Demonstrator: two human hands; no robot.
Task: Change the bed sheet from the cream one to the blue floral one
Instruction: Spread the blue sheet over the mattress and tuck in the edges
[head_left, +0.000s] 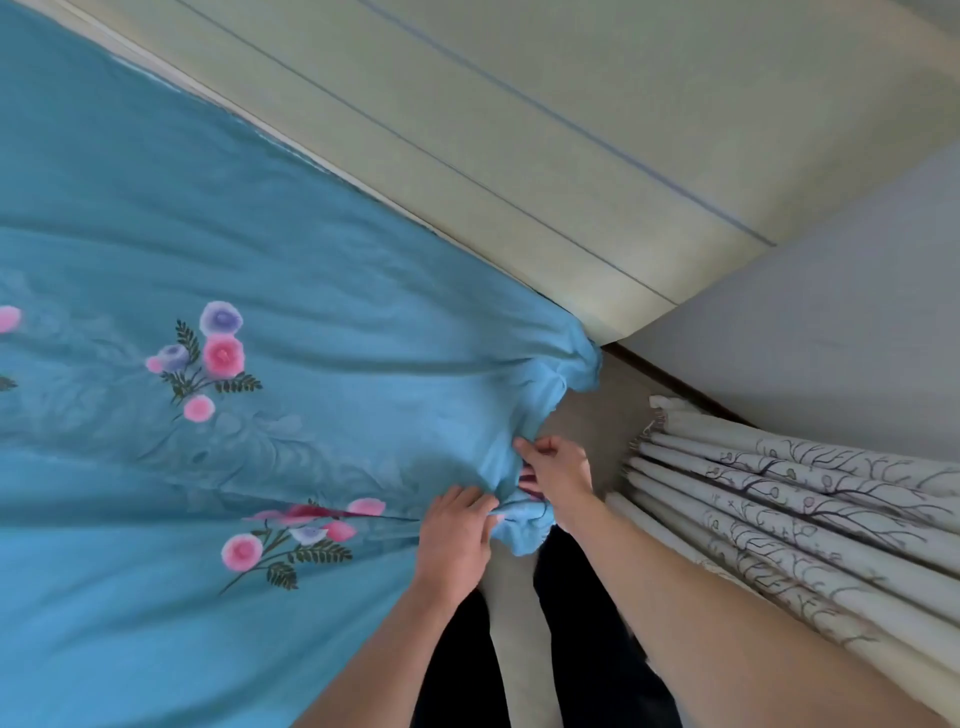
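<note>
Bare forearms, no sleeves in view, black trousers (587, 649) (both legs), nothing worn on either wrist

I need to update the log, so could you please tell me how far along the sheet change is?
Mostly done: the blue floral sheet already lies spread across the bed, with no cream sheet in view. In hand: both hands, left hand and right hand, grip its bunched corner. Left: fitting that corner and smoothing the wrinkles.

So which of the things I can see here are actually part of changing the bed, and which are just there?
Part of the job:
blue floral sheet
left hand, gripping the sheet's bunched corner
right hand, gripping the same corner

Just there:
patterned curtain
wall
floor
</note>
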